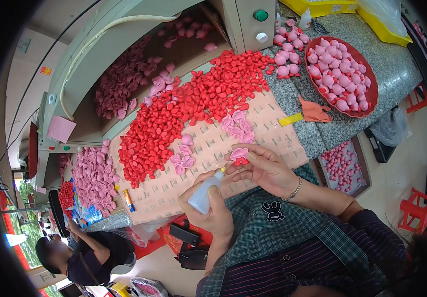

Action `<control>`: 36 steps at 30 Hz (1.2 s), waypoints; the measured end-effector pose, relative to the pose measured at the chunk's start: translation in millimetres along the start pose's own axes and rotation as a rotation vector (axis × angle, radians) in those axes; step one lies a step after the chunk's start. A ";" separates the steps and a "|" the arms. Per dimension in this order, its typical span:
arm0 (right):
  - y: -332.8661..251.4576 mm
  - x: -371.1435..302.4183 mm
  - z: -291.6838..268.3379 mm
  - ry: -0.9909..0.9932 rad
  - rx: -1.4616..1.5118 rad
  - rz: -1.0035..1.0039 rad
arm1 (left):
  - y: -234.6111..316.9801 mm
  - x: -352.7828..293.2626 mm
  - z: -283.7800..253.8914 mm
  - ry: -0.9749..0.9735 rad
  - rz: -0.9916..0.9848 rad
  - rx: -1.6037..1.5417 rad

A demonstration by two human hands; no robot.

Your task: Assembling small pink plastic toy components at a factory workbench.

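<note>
My left hand (pixel 218 214) is closed round a translucent squeeze bottle (pixel 201 197), its thin yellowish tip pointing up and right. Between the fingertips of my right hand (pixel 273 173) is a pink cup-shaped toy part (pixel 239 152) with red pieces at its lower edge. The bottle's tip is close to the right fingers; whether it touches the part I cannot tell. Just beyond my hands, several hollow pink parts (pixel 238 127) lie together on the mat (pixel 206 153). A smaller group of pink parts (pixel 181 161) is to their left. Red oval pieces (pixel 193 99) are heaped along the mat's far side.
A red bowl (pixel 370 101) of pink-and-red figures stands at right, near an orange cloth (pixel 315 110) and yellow strip (pixel 291 119). A grey machine housing (pixel 250 29) arches behind the heap. More pink parts (pixel 93 175) lie left; a co-worker (pixel 92 250) sits beyond.
</note>
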State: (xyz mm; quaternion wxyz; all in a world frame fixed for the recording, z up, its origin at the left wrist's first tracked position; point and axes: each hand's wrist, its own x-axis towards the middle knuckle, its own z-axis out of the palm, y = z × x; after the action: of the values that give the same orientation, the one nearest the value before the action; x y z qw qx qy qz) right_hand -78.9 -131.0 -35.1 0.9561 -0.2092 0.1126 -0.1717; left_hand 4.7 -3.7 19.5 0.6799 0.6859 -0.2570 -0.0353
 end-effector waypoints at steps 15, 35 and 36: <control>0.4 -0.1 -0.5 -0.002 0.005 -0.001 | -4.8 -1.5 -0.2 -0.008 0.043 0.016; -0.2 0.2 -1.6 -0.011 -0.008 -0.004 | 1.8 -1.1 2.6 -0.041 -0.005 0.007; -0.5 0.2 -2.1 -0.016 -0.013 -0.001 | 1.7 -1.0 3.1 -0.040 -0.005 0.008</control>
State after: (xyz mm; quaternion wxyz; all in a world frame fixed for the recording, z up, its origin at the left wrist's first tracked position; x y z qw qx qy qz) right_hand -79.4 -132.2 -36.8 0.9554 -0.2171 0.1059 -0.1698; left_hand 2.1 -6.1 20.6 0.6718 0.6884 -0.2690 -0.0497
